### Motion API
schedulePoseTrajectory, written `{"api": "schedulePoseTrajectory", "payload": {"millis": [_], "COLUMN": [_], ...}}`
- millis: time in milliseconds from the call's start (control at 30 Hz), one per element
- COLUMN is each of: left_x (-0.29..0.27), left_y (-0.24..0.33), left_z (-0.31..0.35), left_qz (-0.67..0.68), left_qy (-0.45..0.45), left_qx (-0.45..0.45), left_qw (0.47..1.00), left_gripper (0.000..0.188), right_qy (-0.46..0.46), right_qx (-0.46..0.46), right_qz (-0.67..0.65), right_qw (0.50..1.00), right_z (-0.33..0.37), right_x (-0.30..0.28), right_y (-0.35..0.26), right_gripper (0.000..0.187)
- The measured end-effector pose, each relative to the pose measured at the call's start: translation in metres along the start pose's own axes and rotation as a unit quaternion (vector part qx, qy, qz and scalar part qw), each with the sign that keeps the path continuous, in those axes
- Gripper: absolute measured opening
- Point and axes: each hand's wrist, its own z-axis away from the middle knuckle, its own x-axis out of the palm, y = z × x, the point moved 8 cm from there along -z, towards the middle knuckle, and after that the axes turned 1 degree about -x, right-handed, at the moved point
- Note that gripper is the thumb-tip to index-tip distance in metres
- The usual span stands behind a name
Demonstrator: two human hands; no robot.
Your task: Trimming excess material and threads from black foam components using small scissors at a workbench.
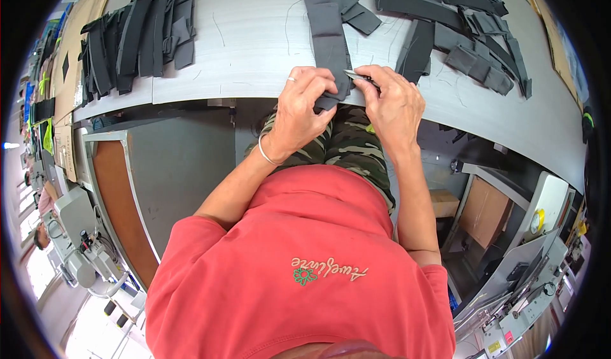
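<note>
While the near end of a dark grey cloth strip point(327, 34) is hanging slightly over the front edge of the pale table point(254, 37), the left hand point(302, 107) is gripping it there, fingers curled and closing over the folded layers. The rest of the strip is lying toward the far side of the table, overlapping other grey pieces. The right hand point(396, 107) is pinching a small pointed tool point(354, 75) between thumb and fingers, its metal tip pointing left at the strip's right edge; whether blade and cloth are touching, I cannot tell. Judging by its flat, matte folds, the strip is probably feeling light and pliable, a little firmer where layers are doubling up, neither slippery nor fragile, though a sharp point could be snagging it. Holding the folded end from the left, fingertips clear of the blade, is looking like the sound grip, with the table bearing the remaining length. Stacked grey strips point(143, 34) are lying at the left, a looser heap of grey pieces point(474, 44) is spreading at the right, and loose threads point(218, 29) are scattering between.
</note>
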Motion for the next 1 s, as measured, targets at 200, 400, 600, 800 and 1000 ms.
{"api": "schedulePoseTrajectory", "payload": {"millis": [200,400,600,800,1000], "left_x": [0.0,-0.003,-0.001,0.0,0.0], "left_y": [-0.002,-0.003,-0.006,-0.007,-0.008], "left_z": [0.009,0.02,0.028,0.029,0.029], "left_qz": [-0.004,-0.002,0.008,0.027,0.031], "left_qy": [0.02,0.063,0.092,0.093,0.083], "left_qx": [0.023,0.039,0.057,0.071,0.067], "left_qw": [1.0,0.997,0.994,0.993,0.994], "left_gripper": [0.029,0.028,0.029,0.03,0.03], "right_qy": [-0.048,-0.044,-0.088,-0.093,-0.082], "right_qx": [0.057,0.088,-0.031,-0.084,-0.11], "right_qz": [-0.048,-0.154,-0.027,0.011,0.009], "right_qw": [0.996,0.983,0.995,0.992,0.991], "right_z": [-0.001,-0.003,-0.007,-0.014,-0.017], "right_x": [0.004,-0.004,0.011,0.02,0.024], "right_y": [0.005,0.005,-0.018,-0.03,-0.031], "right_gripper": [0.01,0.012,0.014,0.011,0.008]}}
